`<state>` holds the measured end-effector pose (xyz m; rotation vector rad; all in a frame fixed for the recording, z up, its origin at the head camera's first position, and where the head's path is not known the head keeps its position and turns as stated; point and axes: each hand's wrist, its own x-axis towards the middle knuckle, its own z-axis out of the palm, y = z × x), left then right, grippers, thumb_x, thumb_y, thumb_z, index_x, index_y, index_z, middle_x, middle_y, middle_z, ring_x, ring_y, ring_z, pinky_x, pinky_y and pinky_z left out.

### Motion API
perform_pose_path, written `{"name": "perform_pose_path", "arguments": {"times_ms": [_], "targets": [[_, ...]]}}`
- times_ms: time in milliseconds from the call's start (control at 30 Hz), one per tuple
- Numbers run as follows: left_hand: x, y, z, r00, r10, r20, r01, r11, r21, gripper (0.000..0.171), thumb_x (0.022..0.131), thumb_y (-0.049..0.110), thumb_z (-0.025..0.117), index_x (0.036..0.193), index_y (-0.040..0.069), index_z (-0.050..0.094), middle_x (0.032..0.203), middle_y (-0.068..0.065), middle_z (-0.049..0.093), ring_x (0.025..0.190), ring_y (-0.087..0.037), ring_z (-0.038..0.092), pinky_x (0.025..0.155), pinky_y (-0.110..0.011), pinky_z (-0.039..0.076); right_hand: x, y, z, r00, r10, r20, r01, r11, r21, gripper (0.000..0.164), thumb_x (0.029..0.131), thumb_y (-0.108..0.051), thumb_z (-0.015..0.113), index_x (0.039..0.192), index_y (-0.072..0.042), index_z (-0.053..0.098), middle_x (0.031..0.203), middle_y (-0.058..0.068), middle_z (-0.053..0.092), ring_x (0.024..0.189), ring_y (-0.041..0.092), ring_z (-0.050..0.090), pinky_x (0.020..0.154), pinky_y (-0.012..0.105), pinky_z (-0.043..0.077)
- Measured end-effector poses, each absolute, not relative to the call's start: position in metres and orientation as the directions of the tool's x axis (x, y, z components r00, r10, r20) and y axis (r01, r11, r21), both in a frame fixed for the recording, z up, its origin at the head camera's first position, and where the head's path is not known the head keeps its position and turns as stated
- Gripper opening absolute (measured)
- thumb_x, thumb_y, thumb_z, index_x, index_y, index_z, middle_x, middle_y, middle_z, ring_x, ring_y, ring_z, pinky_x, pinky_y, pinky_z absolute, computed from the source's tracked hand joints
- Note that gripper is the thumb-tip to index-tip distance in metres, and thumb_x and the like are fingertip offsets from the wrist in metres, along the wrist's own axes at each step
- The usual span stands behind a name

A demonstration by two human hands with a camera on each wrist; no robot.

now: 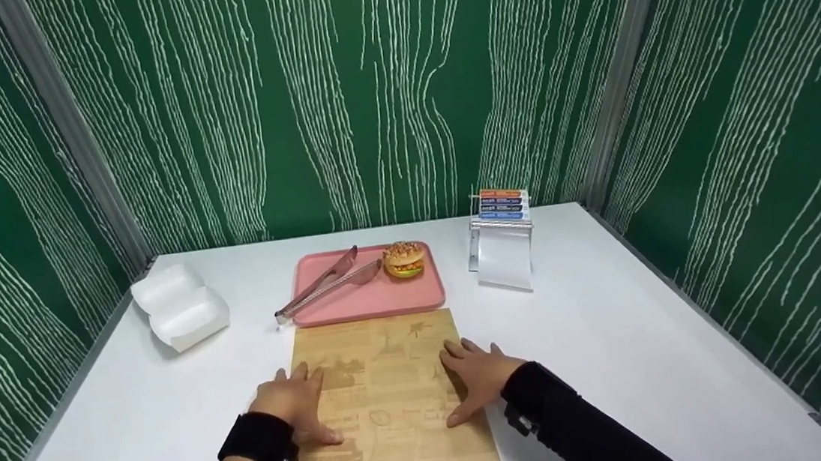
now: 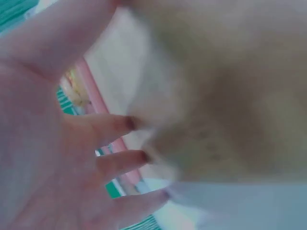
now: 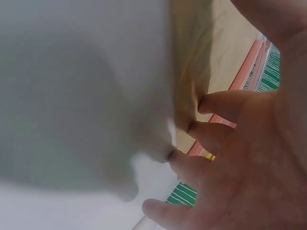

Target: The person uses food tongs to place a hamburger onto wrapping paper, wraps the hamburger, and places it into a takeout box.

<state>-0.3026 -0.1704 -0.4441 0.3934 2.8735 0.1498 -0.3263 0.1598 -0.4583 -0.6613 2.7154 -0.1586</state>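
A brown sheet of printed wrapping paper (image 1: 386, 406) lies flat on the white table in the head view. My left hand (image 1: 296, 407) rests on its left side with fingers spread and the thumb pointing inward. On the right edge of the sheet, my right hand (image 1: 481, 378) touches down in the same way, fingers apart. In the left wrist view the fingertips of the left hand (image 2: 72, 143) meet the paper near its border. The right wrist view has the right hand (image 3: 230, 158) with some fingertips on the paper (image 3: 189, 72). Neither hand holds anything.
Behind the paper stands a pink tray (image 1: 369, 306) bearing a burger (image 1: 404, 260) and metal tongs (image 1: 329, 280). An open white box (image 1: 189, 312) is at the left. Toward the back right is a stand (image 1: 503, 240) with colored labels. Green walls (image 1: 368, 99) surround the table.
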Motion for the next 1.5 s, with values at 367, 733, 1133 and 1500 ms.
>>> {"name": "perform_pose_path", "arguments": {"times_ms": [367,733,1133,1500], "targets": [[-0.358,-0.188,-0.43,-0.978,0.206,-0.036,0.202,0.975,0.088,0.068,0.084,0.042,0.089,0.125,-0.008,0.068,0.134,-0.03,0.063,0.119,-0.052,0.06,0.1,-0.067,0.051,-0.326,0.158,-0.46,-0.837,-0.453,-0.307,-0.415,0.891,-0.184,0.116,0.082,-0.06,0.087,0.167,-0.006,0.03,0.176,0.016,0.021,0.162,0.041,0.02,0.124,0.071,0.021],[-0.392,-0.21,-0.45,-0.973,0.167,0.161,0.192,0.97,0.152,0.065,0.086,0.038,0.087,0.13,-0.006,0.068,0.129,-0.032,0.063,0.119,-0.053,0.06,0.097,-0.069,0.05,-0.325,0.158,-0.459,-0.845,-0.43,-0.319,-0.4,0.903,-0.157,0.116,0.082,-0.06,0.088,0.167,-0.006,0.031,0.176,0.015,0.022,0.162,0.039,0.021,0.125,0.069,0.021],[-0.419,-0.2,-0.461,-0.848,0.278,0.451,0.352,0.932,0.086,0.022,0.078,0.006,0.087,0.097,-0.001,0.08,0.092,-0.02,0.072,0.089,-0.045,0.067,0.075,-0.059,0.055,-0.325,0.161,-0.462,-0.847,-0.432,-0.31,-0.401,0.902,-0.16,0.117,0.081,-0.062,0.087,0.168,-0.009,0.03,0.176,0.013,0.022,0.162,0.038,0.02,0.124,0.072,0.021],[-0.436,-0.184,-0.483,-0.828,0.253,0.5,0.361,0.924,0.13,0.019,0.079,-0.017,0.064,0.068,-0.003,0.069,0.074,-0.021,0.071,0.064,-0.041,0.069,0.059,-0.054,0.059,-0.325,0.159,-0.461,-0.836,-0.463,-0.295,-0.429,0.886,-0.176,0.118,0.08,-0.063,0.087,0.168,-0.008,0.03,0.176,0.014,0.021,0.162,0.039,0.019,0.122,0.071,0.026]]}}
